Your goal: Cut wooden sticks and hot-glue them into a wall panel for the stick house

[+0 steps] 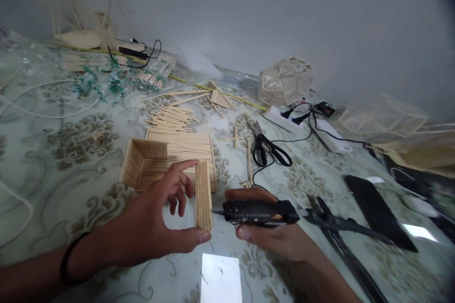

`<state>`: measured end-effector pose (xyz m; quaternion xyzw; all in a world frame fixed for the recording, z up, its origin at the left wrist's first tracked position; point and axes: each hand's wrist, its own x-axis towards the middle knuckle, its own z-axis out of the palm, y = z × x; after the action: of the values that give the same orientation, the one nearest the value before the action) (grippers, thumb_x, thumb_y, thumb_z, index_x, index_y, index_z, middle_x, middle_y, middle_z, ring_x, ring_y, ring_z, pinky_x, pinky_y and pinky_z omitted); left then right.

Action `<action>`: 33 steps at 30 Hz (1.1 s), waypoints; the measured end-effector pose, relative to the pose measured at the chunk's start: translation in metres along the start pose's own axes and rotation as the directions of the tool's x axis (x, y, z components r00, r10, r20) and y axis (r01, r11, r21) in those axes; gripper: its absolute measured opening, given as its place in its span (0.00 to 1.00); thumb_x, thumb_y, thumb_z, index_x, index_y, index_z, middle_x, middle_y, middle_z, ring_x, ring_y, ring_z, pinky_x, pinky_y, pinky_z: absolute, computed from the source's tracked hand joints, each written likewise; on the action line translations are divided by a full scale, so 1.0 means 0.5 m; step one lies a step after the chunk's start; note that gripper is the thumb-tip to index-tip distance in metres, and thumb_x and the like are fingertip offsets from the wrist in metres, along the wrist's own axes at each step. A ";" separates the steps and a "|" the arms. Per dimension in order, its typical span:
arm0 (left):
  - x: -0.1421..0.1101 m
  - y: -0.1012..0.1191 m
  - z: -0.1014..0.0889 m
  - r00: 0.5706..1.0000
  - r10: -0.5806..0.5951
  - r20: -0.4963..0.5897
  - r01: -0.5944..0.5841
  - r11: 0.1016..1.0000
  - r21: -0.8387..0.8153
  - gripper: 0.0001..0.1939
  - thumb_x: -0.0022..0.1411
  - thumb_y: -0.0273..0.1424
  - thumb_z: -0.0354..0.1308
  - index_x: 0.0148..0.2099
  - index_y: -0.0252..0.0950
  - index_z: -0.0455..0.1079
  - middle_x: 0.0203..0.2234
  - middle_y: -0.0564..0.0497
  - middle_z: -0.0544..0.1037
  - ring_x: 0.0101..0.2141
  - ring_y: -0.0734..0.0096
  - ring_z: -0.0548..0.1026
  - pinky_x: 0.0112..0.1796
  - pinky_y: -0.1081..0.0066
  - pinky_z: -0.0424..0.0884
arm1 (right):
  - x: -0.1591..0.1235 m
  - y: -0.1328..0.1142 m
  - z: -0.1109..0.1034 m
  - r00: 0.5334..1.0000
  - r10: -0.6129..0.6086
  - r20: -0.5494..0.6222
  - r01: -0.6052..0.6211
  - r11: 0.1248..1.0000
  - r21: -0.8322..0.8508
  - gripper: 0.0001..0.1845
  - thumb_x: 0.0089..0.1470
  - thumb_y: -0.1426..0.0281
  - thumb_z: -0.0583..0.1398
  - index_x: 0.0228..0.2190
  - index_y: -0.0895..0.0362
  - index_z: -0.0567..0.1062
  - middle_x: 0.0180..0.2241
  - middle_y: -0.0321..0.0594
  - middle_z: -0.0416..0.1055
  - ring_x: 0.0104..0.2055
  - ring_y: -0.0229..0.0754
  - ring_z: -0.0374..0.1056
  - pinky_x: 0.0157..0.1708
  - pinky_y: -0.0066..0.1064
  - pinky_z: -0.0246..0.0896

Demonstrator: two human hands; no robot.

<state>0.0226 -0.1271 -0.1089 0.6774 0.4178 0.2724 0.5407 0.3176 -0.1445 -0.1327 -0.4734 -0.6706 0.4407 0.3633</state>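
Between thumb and forefinger, my left hand (151,218) grips a narrow panel of wooden sticks (204,194) by its two ends, upright in the picture. My right hand (273,239) is wrapped round a black hot glue gun (261,212), its body flecked with dried glue. The gun's nozzle points left and meets or nearly meets the panel's right edge. Behind the panel lies a wooden stick model (177,170), a flat base with low walls standing at its left corner. The panel covers part of the base's right side.
Loose sticks (170,118) lie beyond the model. Black-handled scissors (268,147), pliers (330,220) and a dark phone (378,210) are at the right. A white power strip (282,118) with black cords stands farther back. A white card (221,277) lies near me.
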 end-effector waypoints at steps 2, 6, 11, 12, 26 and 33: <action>-0.001 -0.004 0.001 1.000 0.000 0.003 0.000 1.000 0.012 0.49 0.60 0.40 0.73 0.74 0.59 0.48 0.45 0.55 0.74 0.37 0.68 0.74 0.41 0.64 0.76 | 0.005 -0.013 -0.002 0.999 0.035 -0.005 -0.035 0.999 0.002 0.27 0.48 0.49 0.77 0.47 0.48 0.87 0.43 0.46 0.86 0.42 0.53 0.83 0.43 0.44 0.82; -0.003 -0.003 0.001 1.000 -0.018 0.012 0.018 1.000 0.013 0.49 0.59 0.40 0.73 0.74 0.60 0.49 0.46 0.55 0.74 0.38 0.67 0.75 0.42 0.62 0.76 | 0.017 -0.043 -0.008 0.998 0.058 0.027 -0.057 0.998 -0.015 0.25 0.48 0.54 0.78 0.47 0.49 0.87 0.45 0.48 0.86 0.44 0.55 0.84 0.46 0.46 0.82; -0.004 0.006 0.000 1.000 -0.023 0.020 0.023 1.000 0.010 0.50 0.58 0.41 0.74 0.74 0.57 0.50 0.45 0.54 0.74 0.39 0.65 0.75 0.42 0.62 0.76 | 0.020 -0.053 -0.007 0.996 0.089 0.030 -0.089 0.996 -0.001 0.24 0.49 0.53 0.77 0.45 0.51 0.88 0.44 0.49 0.85 0.45 0.56 0.83 0.47 0.47 0.81; -0.003 0.006 0.000 0.999 -0.023 0.024 0.023 1.000 0.009 0.50 0.58 0.40 0.74 0.74 0.57 0.50 0.45 0.54 0.74 0.40 0.65 0.75 0.42 0.62 0.76 | 0.018 -0.050 -0.007 0.994 0.108 0.025 -0.108 0.994 0.001 0.25 0.49 0.52 0.77 0.46 0.51 0.87 0.45 0.49 0.85 0.45 0.56 0.83 0.48 0.48 0.81; -0.007 0.005 -0.001 0.998 -0.030 0.051 0.029 0.999 0.031 0.51 0.58 0.39 0.74 0.75 0.59 0.49 0.50 0.52 0.74 0.41 0.64 0.75 0.43 0.62 0.76 | 0.021 -0.049 -0.004 0.989 0.145 -0.014 -0.145 0.989 0.015 0.21 0.52 0.52 0.76 0.45 0.46 0.89 0.47 0.45 0.85 0.48 0.56 0.82 0.53 0.52 0.79; -0.008 0.003 -0.001 0.998 -0.019 0.058 0.016 0.999 0.042 0.52 0.58 0.37 0.74 0.75 0.61 0.48 0.54 0.53 0.74 0.44 0.64 0.76 0.44 0.63 0.77 | 0.030 -0.060 0.002 0.990 0.140 -0.024 -0.139 0.990 0.038 0.21 0.53 0.47 0.74 0.44 0.46 0.89 0.45 0.46 0.85 0.47 0.56 0.82 0.53 0.54 0.79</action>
<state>0.0204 -0.1303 -0.1072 0.6925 0.4133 0.2389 0.5408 0.3029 -0.1355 -0.1041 -0.5183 -0.6228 0.4710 0.3488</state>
